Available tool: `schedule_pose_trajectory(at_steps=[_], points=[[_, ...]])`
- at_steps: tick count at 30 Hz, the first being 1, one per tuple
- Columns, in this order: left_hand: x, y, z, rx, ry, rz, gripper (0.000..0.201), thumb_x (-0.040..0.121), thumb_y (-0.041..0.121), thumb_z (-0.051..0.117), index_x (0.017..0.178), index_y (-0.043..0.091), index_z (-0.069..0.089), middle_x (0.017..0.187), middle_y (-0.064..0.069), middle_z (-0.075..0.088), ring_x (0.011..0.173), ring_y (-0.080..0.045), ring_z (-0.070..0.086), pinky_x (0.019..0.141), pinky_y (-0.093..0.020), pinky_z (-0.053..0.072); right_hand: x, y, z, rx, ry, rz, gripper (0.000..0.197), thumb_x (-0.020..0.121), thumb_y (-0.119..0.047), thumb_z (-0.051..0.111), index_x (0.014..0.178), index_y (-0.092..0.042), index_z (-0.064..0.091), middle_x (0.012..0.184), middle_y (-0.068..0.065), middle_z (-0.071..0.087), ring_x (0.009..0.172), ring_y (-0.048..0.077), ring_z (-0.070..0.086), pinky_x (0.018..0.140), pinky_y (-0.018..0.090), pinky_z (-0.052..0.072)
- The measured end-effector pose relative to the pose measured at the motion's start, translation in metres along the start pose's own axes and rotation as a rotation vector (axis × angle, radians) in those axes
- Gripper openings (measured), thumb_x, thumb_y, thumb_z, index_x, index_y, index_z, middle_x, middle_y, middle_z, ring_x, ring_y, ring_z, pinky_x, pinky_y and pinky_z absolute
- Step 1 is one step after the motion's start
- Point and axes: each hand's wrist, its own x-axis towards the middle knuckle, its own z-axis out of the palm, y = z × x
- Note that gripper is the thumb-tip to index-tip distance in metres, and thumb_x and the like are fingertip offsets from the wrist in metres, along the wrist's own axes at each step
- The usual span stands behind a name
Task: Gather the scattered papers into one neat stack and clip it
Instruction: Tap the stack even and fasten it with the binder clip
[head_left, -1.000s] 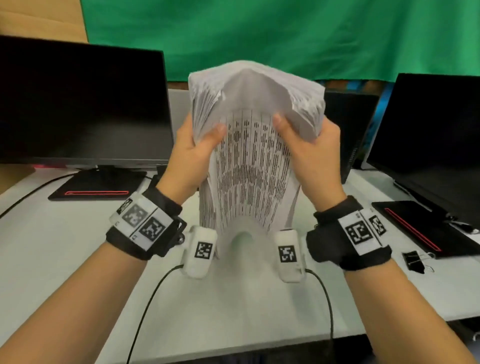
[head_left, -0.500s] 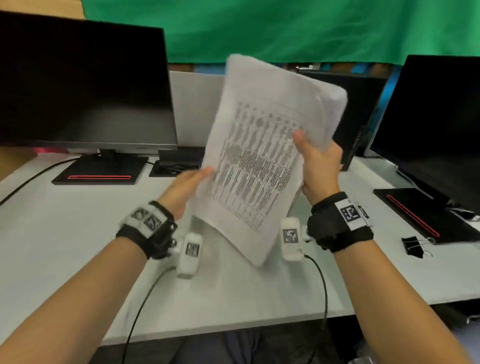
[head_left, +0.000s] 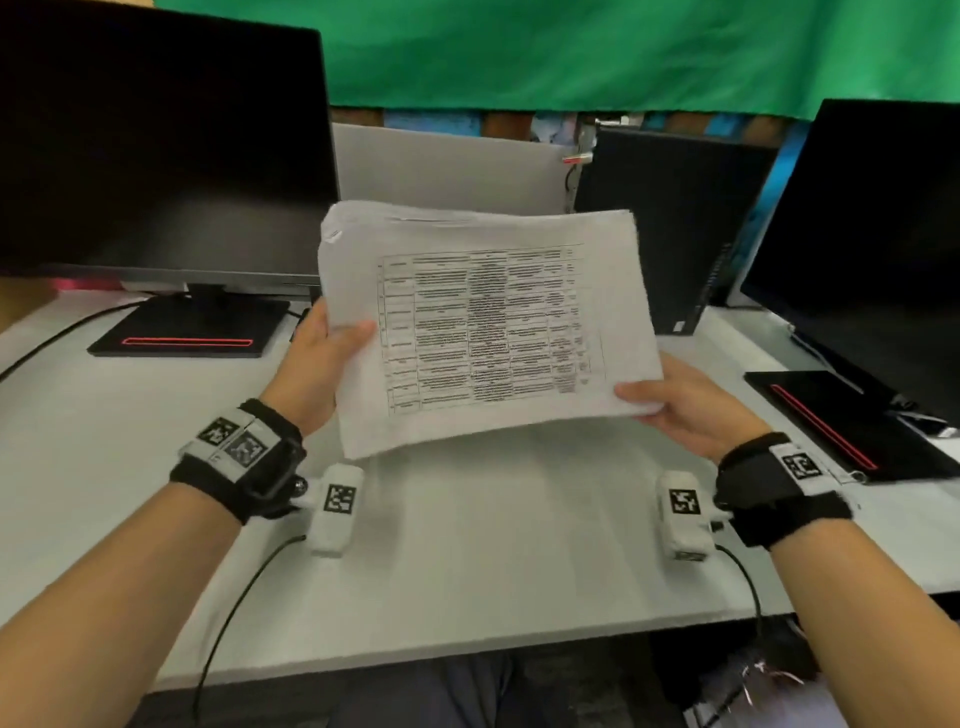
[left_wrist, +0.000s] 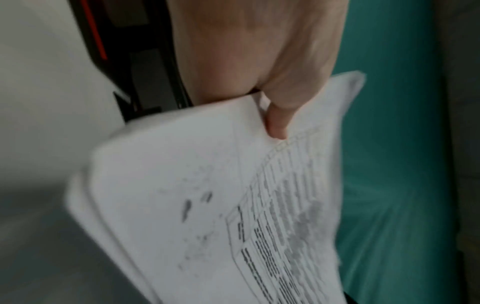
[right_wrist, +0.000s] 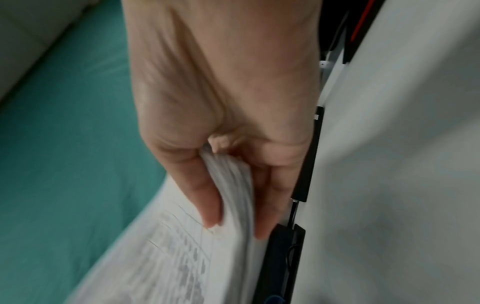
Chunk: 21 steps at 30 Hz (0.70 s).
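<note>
A thick stack of white papers (head_left: 483, 327) with a printed table on top hangs above the white desk (head_left: 467, 545), lying landscape and tilted toward me. My left hand (head_left: 322, 358) grips its left edge, thumb on top. My right hand (head_left: 675, 400) pinches its lower right corner, thumb on top and fingers beneath. The left wrist view shows the thumb (left_wrist: 278, 121) pressing the top sheet of the stack (left_wrist: 207, 205). The right wrist view shows the thumb (right_wrist: 202, 197) and fingers clamping the sheaf's edge (right_wrist: 233, 195). No clip shows in any view of this moment.
A dark monitor (head_left: 156, 145) on a black base (head_left: 187, 327) stands at the back left. Another monitor (head_left: 872, 249) stands at the right, with a black computer case (head_left: 670, 223) beside it. A grey panel (head_left: 447, 166) and green cloth (head_left: 519, 47) lie behind. Cables trail off the desk's near edge.
The stack stood upright and bowed between both hands, then swung round to lie landscape and lower. My left hand shifted to its left edge, my right to its lower right corner.
</note>
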Motion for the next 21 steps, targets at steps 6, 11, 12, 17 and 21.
schedule_pose_trajectory(at_steps=[6,11,12,17,21], points=[[0.004,0.008,-0.008,0.062,-0.046,0.068,0.043,0.075,0.009,0.055,0.118,0.008,0.058,0.108,-0.001,0.069,0.105,-0.02,0.064,0.085,-0.028,0.053,0.006,0.01,0.001,-0.015,0.102,-0.123,0.048,0.088,0.016,0.046,0.128,-0.009,0.057,0.119,0.004,0.07,0.115,0.025,0.062,0.1,0.044,0.047],[-0.001,-0.016,-0.012,0.116,0.053,0.044,0.034,0.075,0.031,0.061,0.106,0.019,0.061,0.095,0.01,0.069,0.094,-0.004,0.062,0.093,-0.03,0.046,-0.009,0.026,0.02,0.023,0.119,-0.214,0.069,0.09,0.019,0.039,0.085,-0.037,0.079,0.088,-0.014,0.075,0.083,-0.002,0.067,0.071,0.014,0.052],[-0.004,-0.016,-0.012,0.128,0.043,0.058,0.036,0.075,0.017,0.053,0.11,0.022,0.06,0.1,0.011,0.068,0.098,-0.007,0.06,0.091,-0.032,0.045,-0.009,0.025,0.022,0.054,0.137,-0.229,0.078,0.088,0.024,0.031,0.08,-0.038,0.079,0.084,-0.016,0.074,0.08,-0.004,0.067,0.067,0.012,0.051],[-0.005,-0.023,-0.015,0.208,0.038,0.097,0.043,0.072,-0.007,0.045,0.097,0.024,0.06,0.088,0.019,0.069,0.088,0.002,0.061,0.075,-0.017,0.049,0.002,0.021,0.029,0.048,0.3,-0.182,0.045,0.076,0.016,0.044,0.093,-0.019,0.068,0.094,-0.001,0.067,0.104,0.025,0.057,0.084,0.031,0.046],[-0.004,-0.028,-0.02,0.145,0.128,0.083,0.041,0.071,-0.003,0.049,0.11,0.007,0.054,0.098,0.004,0.06,0.093,-0.012,0.055,0.079,-0.028,0.043,-0.002,0.019,0.038,0.047,0.339,-0.261,0.04,0.083,0.007,0.054,0.103,-0.025,0.068,0.109,0.0,0.071,0.112,0.022,0.061,0.093,0.034,0.049]])
